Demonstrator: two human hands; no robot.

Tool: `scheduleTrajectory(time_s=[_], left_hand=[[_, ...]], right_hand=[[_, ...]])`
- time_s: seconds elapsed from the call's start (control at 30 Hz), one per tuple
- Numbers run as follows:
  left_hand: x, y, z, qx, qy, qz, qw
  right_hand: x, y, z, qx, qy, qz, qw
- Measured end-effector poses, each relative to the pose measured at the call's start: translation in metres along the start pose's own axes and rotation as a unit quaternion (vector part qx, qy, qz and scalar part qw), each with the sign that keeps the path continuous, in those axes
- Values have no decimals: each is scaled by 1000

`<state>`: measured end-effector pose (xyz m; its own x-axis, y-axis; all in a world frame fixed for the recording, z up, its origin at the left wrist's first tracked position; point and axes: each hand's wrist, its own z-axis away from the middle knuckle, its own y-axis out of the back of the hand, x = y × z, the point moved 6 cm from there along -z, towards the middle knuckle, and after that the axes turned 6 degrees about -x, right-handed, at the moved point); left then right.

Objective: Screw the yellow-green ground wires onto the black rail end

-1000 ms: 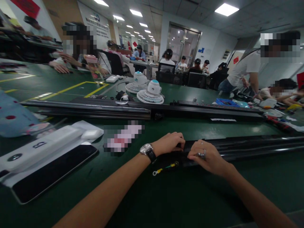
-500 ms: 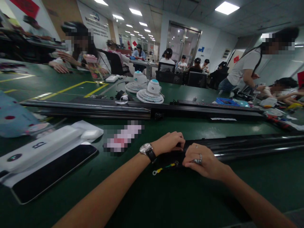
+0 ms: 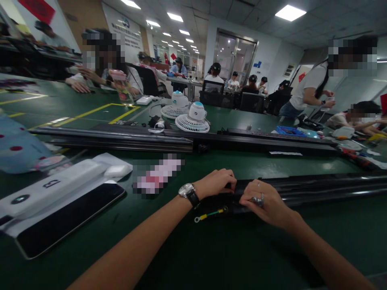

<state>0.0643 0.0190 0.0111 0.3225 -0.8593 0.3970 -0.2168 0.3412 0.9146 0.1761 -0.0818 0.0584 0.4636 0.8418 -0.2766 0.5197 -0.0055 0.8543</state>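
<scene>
A long, glossy black bar (image 3: 317,187) lies along the right half of the green table, its left end between my hands. My left hand (image 3: 217,182), with a watch on the wrist, has its fingers curled down on the far edge of that end. Closed just to the right, my right hand (image 3: 262,199), wearing rings, grips the bar's surface; the exact grip under its fingers is hidden. A short green-and-yellow wire with ring terminals (image 3: 210,215) sticks out from the bar's near left end, below my left wrist.
More long black bars (image 3: 127,141) lie across the table behind. Two white fans (image 3: 193,119) stand beyond them. On the left are a dark-screened phone-like slab (image 3: 69,219), a white box (image 3: 57,183) and a pixelated pink item (image 3: 159,175). A blue tray (image 3: 292,131) and several people are farther off.
My right hand has shifted slightly right along the bar, widening the gap to my left hand. My left hand stays nearly in place.
</scene>
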Motion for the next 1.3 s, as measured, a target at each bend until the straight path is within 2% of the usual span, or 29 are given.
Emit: scheduleTrajectory(time_s=[0.17,0.33,0.5,0.67,0.83,0.97,1.07,1.17,1.3], left_hand=[[-1,-1,-1,0,2,4,1000],[0,-1,-1,-3,2,2,1000],[-1,-1,-1,-3,3,3,1000],[-1,-1,-1,-8,5,6,1000],[-1,-1,-2,-11,6,13,1000],[-1,4,1,-20,3,22,1000],[1,10,8,-27,-9,36,999],[0,17,17,0,-10,74,997],[-3,15,24,59,-8,96,994]], right_hand=[[-6,-7,-1,-49,26,-11,998],[1,-1,1,-4,-3,17,1000],[-5,-7,-1,-44,24,-3,999],[1,-1,1,-1,-7,9,1000],[-2,-7,0,-37,20,-11,999],[3,-1,2,3,-5,16,1000],[-4,-4,2,-8,24,-20,999],[-7,-10,2,-38,38,-23,998],[-3,-6,3,-11,16,15,1000]])
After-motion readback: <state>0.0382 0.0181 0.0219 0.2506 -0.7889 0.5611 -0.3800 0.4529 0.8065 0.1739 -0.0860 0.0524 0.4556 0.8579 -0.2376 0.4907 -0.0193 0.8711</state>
